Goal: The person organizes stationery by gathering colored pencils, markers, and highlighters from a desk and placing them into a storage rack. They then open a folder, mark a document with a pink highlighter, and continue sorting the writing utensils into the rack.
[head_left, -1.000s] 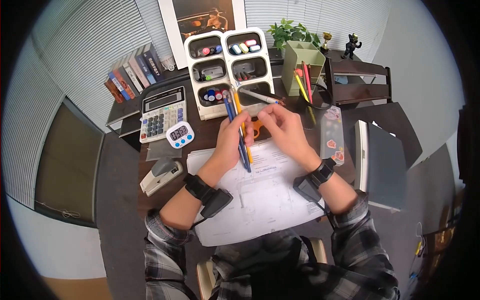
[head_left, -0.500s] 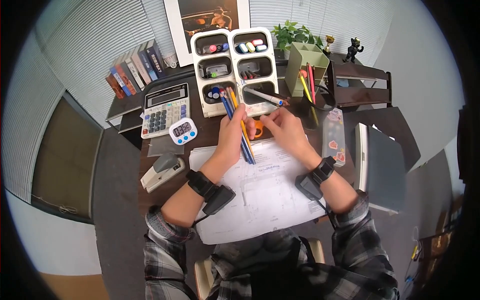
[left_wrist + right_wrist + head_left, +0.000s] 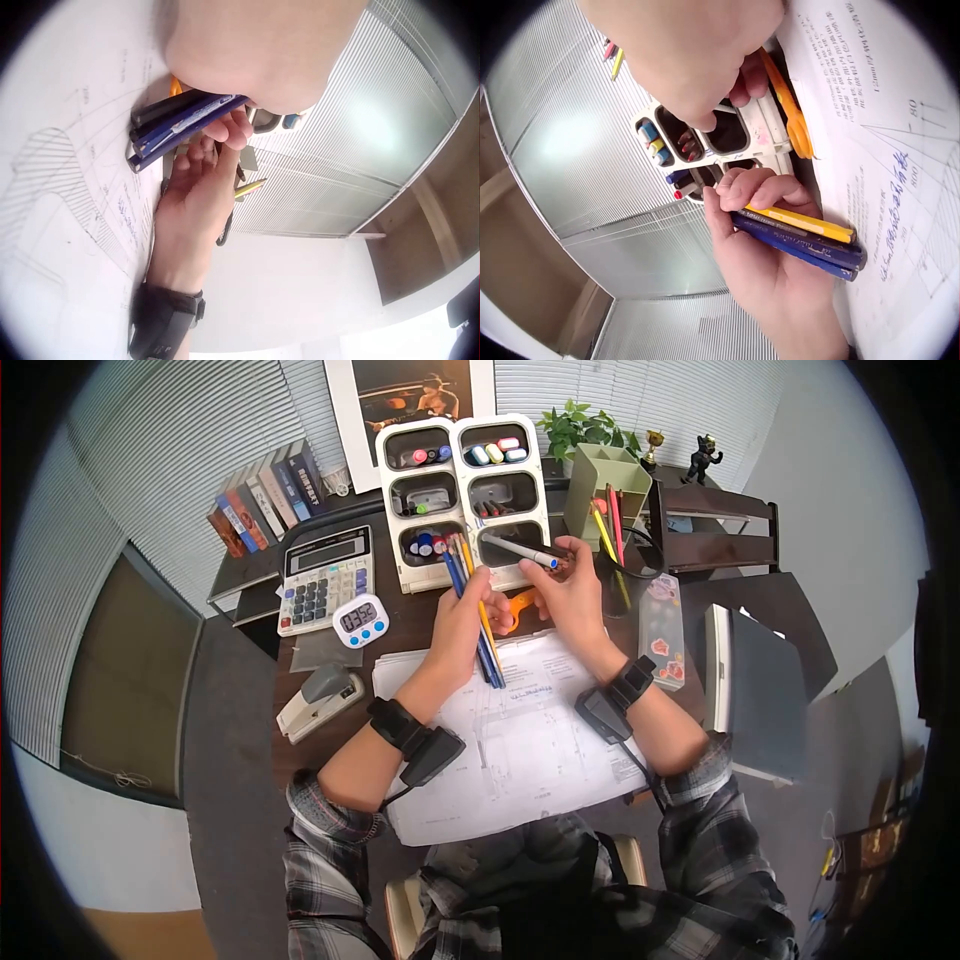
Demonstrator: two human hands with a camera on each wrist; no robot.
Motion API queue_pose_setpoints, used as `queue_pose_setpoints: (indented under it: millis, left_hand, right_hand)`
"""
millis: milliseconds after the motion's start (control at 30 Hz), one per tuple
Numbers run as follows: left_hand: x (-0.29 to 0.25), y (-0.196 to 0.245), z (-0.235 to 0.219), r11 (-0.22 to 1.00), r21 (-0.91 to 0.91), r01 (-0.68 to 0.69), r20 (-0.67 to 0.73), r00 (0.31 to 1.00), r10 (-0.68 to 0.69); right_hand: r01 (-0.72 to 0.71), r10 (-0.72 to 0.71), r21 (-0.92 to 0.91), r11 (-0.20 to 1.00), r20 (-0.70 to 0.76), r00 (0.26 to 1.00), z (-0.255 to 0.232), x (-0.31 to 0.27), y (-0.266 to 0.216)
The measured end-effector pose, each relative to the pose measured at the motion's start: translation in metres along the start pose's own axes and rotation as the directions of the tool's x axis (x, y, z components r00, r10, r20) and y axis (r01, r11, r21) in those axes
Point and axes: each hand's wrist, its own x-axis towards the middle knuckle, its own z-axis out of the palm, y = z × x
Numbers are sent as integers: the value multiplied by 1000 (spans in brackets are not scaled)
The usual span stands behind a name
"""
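Observation:
In the head view my left hand [image 3: 462, 625] grips a bundle of pencils, blue ones [image 3: 802, 247] and a yellow one [image 3: 810, 223], upper ends leaning toward the organizer. My right hand [image 3: 572, 595] is at the lower right compartment of a white desk organizer [image 3: 465, 520]. Its thumb and index finger are around the end of a white marker [image 3: 525, 550] with a blue tip, which slants out of that compartment beside dark pens. Whether those fingers pinch anything I cannot tell. Orange-handled scissors [image 3: 520, 608] lie between the hands, by the organizer's foot.
Printed sheets [image 3: 520, 760] spread under both hands. A stapler [image 3: 320, 700], timer [image 3: 361, 621] and calculator [image 3: 325, 580] stand at left. On the right are a mesh pencil cup [image 3: 640, 555], green holder [image 3: 605, 485], clear sticker-marked case [image 3: 660, 630] and dark binder [image 3: 755, 690].
My right hand has moved up and forward from beside the left hand to the marker's end, its thumb and index finger spreading. The left hand keeps its grip on the pencils.

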Motion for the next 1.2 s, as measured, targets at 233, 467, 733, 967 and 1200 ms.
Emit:
queue_pose_setpoints:
  millis: [233, 467, 733, 967, 1200]
  left_hand:
    - [0, -2, -1, 1000, 29, -8, 27, 1000, 7]
    - [0, -1, -2, 990, 129, -64, 42, 997, 59]
    - [4, 9, -6, 874, 370, -314, 9, 942, 335]
    - [-4, 19, 1, 605, 625, -494, 97, 817, 568]
    - [-15, 23, 7, 412, 664, -624, 298, 726, 619]
  right_hand:
    - [63, -67, 61, 996, 55, 996, 0, 4, 2]
    - [79, -79, 45, 996, 7, 997, -4, 1, -6]
    - [273, -272, 9, 962, -38, 961, -19, -11, -26]
    - [320, -325, 87, 943, 41, 945, -37, -22, -41]
    - [74, -162, 326, 942, 253, 954, -41, -31, -56]
